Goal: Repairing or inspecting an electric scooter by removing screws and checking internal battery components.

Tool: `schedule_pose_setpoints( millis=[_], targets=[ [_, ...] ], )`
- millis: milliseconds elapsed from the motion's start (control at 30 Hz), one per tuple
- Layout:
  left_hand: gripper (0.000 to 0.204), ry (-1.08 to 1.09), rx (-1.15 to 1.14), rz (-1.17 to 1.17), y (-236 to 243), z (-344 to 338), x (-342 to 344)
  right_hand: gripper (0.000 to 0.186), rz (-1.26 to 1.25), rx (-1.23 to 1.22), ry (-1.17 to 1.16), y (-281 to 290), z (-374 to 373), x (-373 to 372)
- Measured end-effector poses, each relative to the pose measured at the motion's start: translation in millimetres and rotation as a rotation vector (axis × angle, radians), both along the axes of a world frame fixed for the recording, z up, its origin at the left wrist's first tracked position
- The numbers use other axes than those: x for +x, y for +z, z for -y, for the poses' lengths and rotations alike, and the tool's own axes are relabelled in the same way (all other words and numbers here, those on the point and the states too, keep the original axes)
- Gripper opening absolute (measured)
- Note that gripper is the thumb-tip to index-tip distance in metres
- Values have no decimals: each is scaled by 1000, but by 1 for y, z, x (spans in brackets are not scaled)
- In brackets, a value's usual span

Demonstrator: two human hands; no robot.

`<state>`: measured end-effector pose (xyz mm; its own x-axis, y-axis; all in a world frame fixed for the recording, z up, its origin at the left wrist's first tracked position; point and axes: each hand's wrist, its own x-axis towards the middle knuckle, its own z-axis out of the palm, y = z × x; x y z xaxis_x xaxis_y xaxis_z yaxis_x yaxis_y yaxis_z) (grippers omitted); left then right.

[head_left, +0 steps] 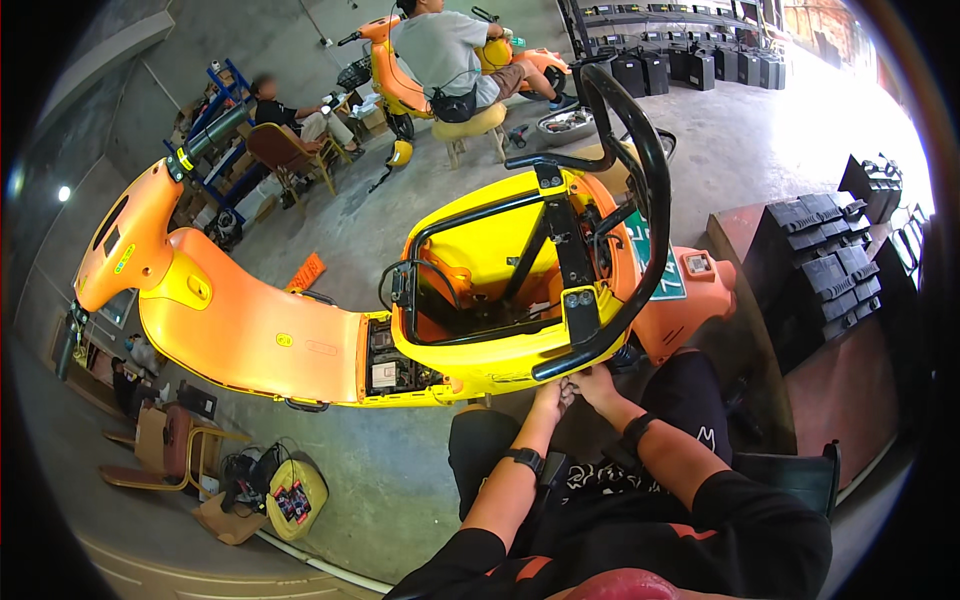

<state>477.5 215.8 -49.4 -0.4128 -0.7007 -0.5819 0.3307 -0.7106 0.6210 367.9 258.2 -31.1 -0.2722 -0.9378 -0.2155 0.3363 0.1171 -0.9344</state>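
Grey concrete floor [380,450] spreads through a workshop with grey walls [270,30]. Toward the far left, a brown-cushioned chair [145,478] stands beyond the orange front cowl [130,240] of a yellow-and-orange scooter [490,368], which lies side-on across the middle, directly before the wearer. Next come the scooter's orange footboard [270,315], a person [272,108] seated in the background, and a yellow bag [317,488] on the floor with small packets [292,502] in it. Farther right, an uncovered compartment [405,350] shows a pale box [384,374]; beyond, another person [450,50] sits on a tan stool [470,124] beside a 2nd scooter [395,80].

Above the yellow body shell [470,225] runs a black tubular frame [655,200]. At the shell's lower edge the left hand [553,396] and right hand [596,386] meet, fingers bent, with a black watch [524,458] on the left wrist and a dark band [637,430] on the right. For neither grip can I tell how far open it is or whether it has hold of a small part; the fingertips are hidden. Rightward follow a green plate [668,275], the orange tail [700,312] and black battery packs [815,262] on a reddish platform [840,400].
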Motion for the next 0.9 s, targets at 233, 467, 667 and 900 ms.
schedule_pose_setpoints(
  millis=[233,467,667,900],
  targets=[
    [22,3,7,-11,8,1,-3,13,24,195,-125,6,7,4],
    [19,54,62,26,7,-1,1,8,56,254,-104,28,3,9],
    [13,-21,41,-19,5,-3,-3,21,-133,323,-115,-5,10,0],
    [17,-2,58,-11,4,0,3,19,-206,-4,-186,-18,7,9]
  ],
)
